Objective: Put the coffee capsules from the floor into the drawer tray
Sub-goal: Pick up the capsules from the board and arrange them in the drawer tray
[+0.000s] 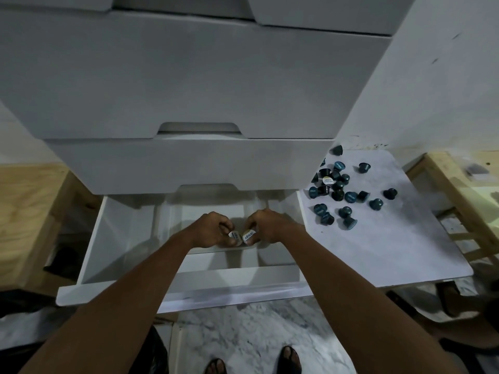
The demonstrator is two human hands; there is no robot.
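Note:
Both hands reach into the open bottom drawer (91,238), over the white divided tray (272,255) inside it. My left hand (213,229) grips a coffee capsule (234,237) with its white foil lid facing me. My right hand (266,225) holds a second capsule (249,235) right beside it, label up. The two capsules nearly touch, low over the tray's middle compartment. To the right of the drawer, several dark blue capsules (343,193) lie scattered on a white board (378,249) on the floor.
Closed white drawers (189,85) of the cabinet rise above the open one. Wooden frames stand at left (29,211) and right (459,184). Marble floor (243,333) and my sandalled feet (290,359) lie below the drawer front (189,294).

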